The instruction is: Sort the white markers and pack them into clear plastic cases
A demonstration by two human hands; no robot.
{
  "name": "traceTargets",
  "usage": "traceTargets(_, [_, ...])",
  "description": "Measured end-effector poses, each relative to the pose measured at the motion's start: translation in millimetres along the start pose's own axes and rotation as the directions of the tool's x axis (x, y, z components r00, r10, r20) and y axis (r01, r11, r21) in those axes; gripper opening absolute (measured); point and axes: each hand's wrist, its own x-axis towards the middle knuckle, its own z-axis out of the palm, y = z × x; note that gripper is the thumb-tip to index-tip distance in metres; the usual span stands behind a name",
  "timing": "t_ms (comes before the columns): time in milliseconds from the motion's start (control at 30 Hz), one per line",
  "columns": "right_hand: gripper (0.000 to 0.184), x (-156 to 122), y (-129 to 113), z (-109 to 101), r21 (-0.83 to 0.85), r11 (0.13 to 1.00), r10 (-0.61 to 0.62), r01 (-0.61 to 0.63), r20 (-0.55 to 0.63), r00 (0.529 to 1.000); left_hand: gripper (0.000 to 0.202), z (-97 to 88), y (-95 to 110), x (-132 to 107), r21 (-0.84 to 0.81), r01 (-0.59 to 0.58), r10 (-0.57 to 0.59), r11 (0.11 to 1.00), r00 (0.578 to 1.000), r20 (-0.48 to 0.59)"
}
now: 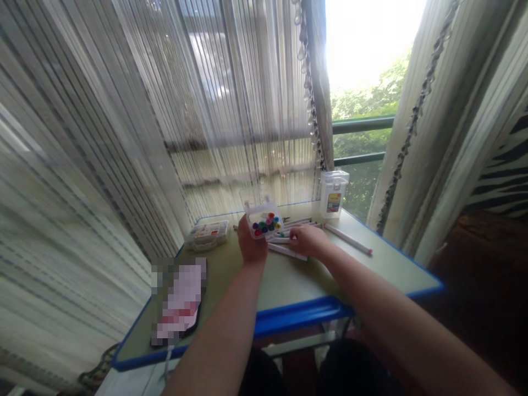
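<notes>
My left hand (252,246) is wrapped round a clear plastic marker case (259,211), lid flipped up, tilted so its opening faces me. Inside it stand several markers (267,225) with red, green, blue, purple and yellow ends. Just right of the case, my right hand (308,240) has its fingers closed on a white marker (281,240) above the table. Below that lies another white marker (289,252) with a green end. More loose markers (303,222) lie behind my right hand, partly hidden by it.
A pink-ended marker (348,239) lies to the right on the blue-edged table (305,286). An upright clear case (335,195) stands at the back right. At the left are a flat clear box (209,234) and a blurred-out phone-like object (181,297) with a cable. Curtains hang behind.
</notes>
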Motion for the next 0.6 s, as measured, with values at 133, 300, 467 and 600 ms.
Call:
traceTargets(133, [0.031,-1.5,-2.1,1.0,-0.057,0.998,-0.001,0.004,0.067,0.998,0.027,1.4,0.0,-0.4,-0.112,0.094,-0.104,0.989,0.991,-0.087])
traceTargets(300, [0.026,2.1,4.8,2.3,-0.067,0.997,-0.03,0.038,0.125,0.992,0.029,3.1,-0.6,1.2,-0.104,0.102,-0.114,0.989,0.987,-0.111])
traceTargets(467, [0.023,5.9,12.3,-1.2,-0.056,0.997,-0.043,0.05,0.107,0.993,0.03,2.6,-1.2,1.7,-0.089,0.102,-0.113,0.991,0.986,-0.12])
traceTargets(600, [0.025,10.1,23.1,-7.5,-0.03,0.999,-0.044,0.045,0.045,0.998,0.029,3.0,-0.6,1.9,-0.193,0.126,-0.151,0.973,0.981,-0.122])
